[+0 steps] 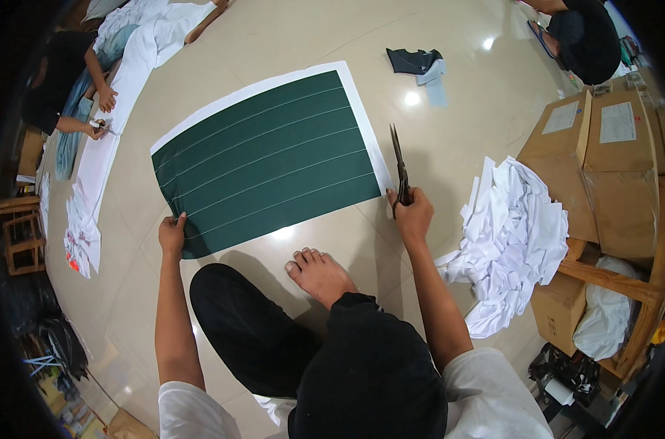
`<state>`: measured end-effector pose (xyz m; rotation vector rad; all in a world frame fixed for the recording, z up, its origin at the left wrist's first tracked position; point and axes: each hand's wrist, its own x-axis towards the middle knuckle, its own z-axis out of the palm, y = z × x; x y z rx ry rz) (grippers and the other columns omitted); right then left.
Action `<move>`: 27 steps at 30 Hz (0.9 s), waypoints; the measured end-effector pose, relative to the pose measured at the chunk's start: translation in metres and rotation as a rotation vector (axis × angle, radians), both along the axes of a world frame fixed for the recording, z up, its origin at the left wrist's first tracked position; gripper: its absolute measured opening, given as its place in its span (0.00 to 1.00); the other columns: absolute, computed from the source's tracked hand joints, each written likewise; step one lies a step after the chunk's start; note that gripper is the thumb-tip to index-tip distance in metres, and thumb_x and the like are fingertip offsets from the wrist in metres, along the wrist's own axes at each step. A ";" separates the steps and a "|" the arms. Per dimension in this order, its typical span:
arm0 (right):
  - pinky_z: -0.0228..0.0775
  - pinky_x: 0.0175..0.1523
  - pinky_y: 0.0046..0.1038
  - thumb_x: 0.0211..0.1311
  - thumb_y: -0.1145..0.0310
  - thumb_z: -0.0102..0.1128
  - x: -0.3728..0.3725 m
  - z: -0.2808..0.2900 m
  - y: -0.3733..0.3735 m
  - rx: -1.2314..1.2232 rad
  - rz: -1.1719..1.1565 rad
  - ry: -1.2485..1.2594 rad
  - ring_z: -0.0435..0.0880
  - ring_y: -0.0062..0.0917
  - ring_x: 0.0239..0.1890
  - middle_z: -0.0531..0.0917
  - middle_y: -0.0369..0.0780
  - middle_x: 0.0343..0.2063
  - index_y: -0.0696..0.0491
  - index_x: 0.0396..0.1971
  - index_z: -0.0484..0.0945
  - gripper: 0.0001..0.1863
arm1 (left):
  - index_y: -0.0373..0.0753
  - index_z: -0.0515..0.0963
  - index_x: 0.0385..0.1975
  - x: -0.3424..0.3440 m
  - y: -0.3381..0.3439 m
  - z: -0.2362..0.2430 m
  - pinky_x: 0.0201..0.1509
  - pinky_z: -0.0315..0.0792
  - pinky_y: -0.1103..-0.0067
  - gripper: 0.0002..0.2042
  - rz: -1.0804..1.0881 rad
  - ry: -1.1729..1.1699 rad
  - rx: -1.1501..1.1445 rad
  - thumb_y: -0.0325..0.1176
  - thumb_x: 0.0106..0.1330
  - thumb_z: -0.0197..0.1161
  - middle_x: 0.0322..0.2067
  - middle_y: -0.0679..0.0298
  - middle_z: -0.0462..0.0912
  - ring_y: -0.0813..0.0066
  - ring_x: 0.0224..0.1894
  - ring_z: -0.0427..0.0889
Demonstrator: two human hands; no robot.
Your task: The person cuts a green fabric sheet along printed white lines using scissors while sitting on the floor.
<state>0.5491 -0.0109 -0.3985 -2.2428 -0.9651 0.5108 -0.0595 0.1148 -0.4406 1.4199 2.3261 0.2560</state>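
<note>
A dark green cloth (266, 150) with several thin pale lines across it lies on the floor in front of me. Underneath it is a white sheet (363, 124), showing along the far and right edges. My left hand (172, 235) pinches the green cloth at its near left corner, where the edge is slightly creased. In my right hand (414, 216) is a pair of dark scissors (400, 164), its blades pointing away from me and looking closed. Those fingers are beside the sheet's near right corner; whether they touch it I cannot tell.
White fabric scraps (508, 241) are heaped at right, beside cardboard boxes (621, 172) on a wooden rack (617, 282). Dark and grey scraps (416, 64) lie farther off. At left, a person (62, 80) works over long white cloth (120, 117); another person (584, 40) squats far right.
</note>
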 end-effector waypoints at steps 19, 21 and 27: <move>0.62 0.27 0.29 0.54 0.47 0.78 -0.030 0.014 -0.182 -0.431 0.201 0.518 0.69 0.18 0.22 0.74 0.34 0.15 0.58 0.20 0.76 0.28 | 0.33 0.81 0.37 -0.056 -0.041 0.007 0.43 0.72 0.72 0.20 0.186 -0.079 0.133 0.48 0.68 0.70 0.31 0.61 0.81 0.69 0.35 0.78; 0.63 0.27 0.28 0.54 0.46 0.78 -0.029 0.015 -0.186 -0.441 0.213 0.560 0.69 0.18 0.22 0.74 0.34 0.15 0.58 0.20 0.77 0.28 | 0.33 0.81 0.36 -0.074 -0.046 0.004 0.46 0.74 0.69 0.19 0.140 0.086 0.145 0.48 0.68 0.71 0.31 0.57 0.83 0.63 0.37 0.81; 0.62 0.27 0.27 0.58 0.46 0.76 -0.038 -0.004 -0.191 -0.417 0.289 0.706 0.69 0.16 0.22 0.74 0.34 0.16 0.57 0.21 0.76 0.28 | 0.36 0.75 0.56 -0.120 -0.049 0.010 0.56 0.76 0.63 0.22 0.118 0.434 0.186 0.43 0.69 0.68 0.52 0.47 0.82 0.47 0.52 0.83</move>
